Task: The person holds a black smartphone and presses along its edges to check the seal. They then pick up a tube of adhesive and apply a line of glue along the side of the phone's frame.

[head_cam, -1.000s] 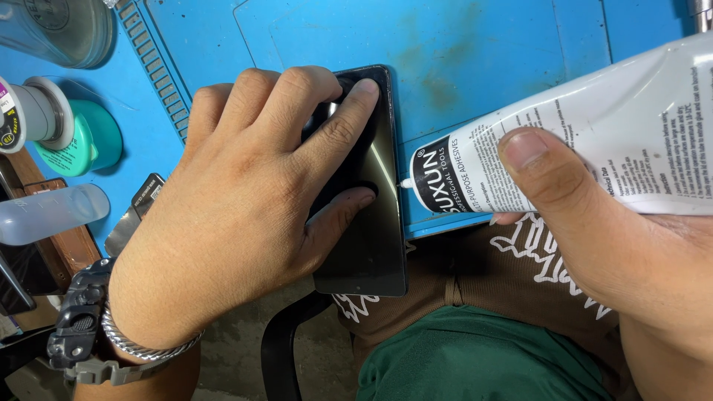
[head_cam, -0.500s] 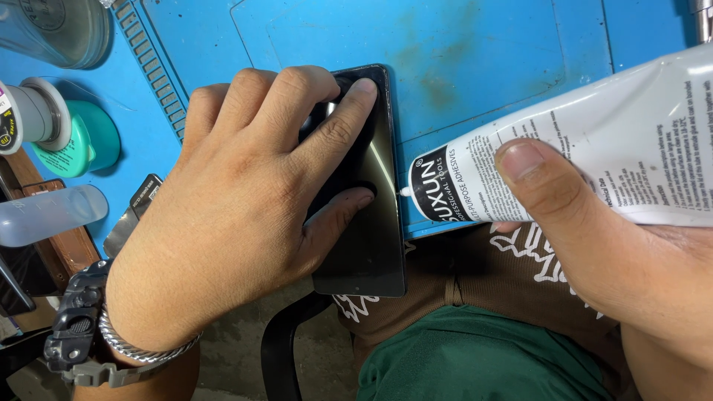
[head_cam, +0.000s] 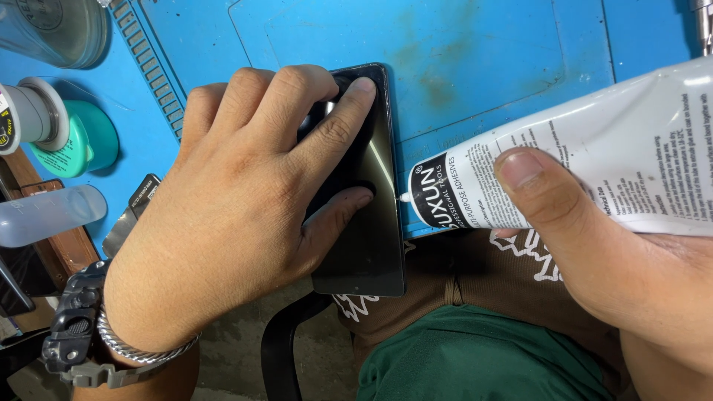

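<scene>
Blue matting covers the counter (head_cam: pixel 483 67), stained in patches, with a row of small moulded slots running along it above the phone. Below the counter's edge, the person's brown printed shirt and green trousers show.

All places here are given from the black phone (head_cam: pixel 371 215), which lies lengthwise at the counter's near edge, its lower end jutting past it.

Spread over the phone's left half, the left hand (head_cam: pixel 245 215) presses it flat, fingers wide, forefinger reaching its top corner and thumb on the dark glass. A black watch and a metal bracelet circle that wrist.

Right of the phone, the right hand (head_cam: pixel 594 245) grips a large white glue tube (head_cam: pixel 594 156) with a black collar, thumb pressed on top. Compared with a second ago, the tube has crept a little closer, and its fine tip (head_cam: pixel 405 197) now sits at the phone's right edge, about halfway down. Whether any glue is coming out is too small to tell.

Far left of the phone stands a clear round container (head_cam: pixel 52 30), contents unclear. Below it sit a spool of wire (head_cam: pixel 26 111), a teal round tin (head_cam: pixel 82 137) and a frosted plastic bottle (head_cam: pixel 44 215) lying on its side; what it holds cannot be made out.
</scene>
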